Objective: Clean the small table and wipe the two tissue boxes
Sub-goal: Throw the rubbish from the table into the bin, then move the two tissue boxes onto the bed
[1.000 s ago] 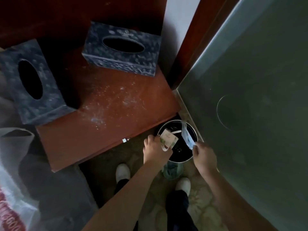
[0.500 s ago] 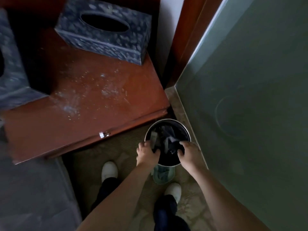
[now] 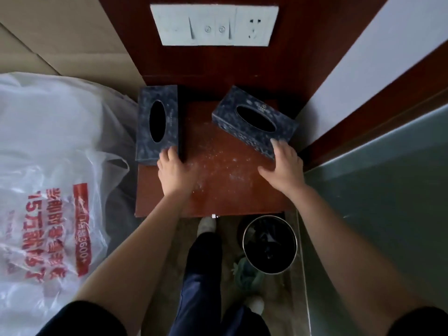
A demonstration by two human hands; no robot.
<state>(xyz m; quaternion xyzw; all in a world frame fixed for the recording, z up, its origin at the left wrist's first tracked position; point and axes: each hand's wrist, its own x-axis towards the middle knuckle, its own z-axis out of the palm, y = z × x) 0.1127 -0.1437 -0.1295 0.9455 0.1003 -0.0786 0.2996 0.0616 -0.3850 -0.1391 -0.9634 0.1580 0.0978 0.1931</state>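
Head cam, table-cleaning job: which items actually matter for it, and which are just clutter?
Job: small table; white specks on it; left tissue box; right tissue box; left hand and right hand, each touching a box's near end.

Lying about: plastic bag; cardboard; switch panel; bin; green cloth beside it, possibly the wiper, untouched.

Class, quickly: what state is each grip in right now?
Left grip: open, fingers touching the left tissue box at its near end.
Right grip: open, fingers resting on the right tissue box at its near end.
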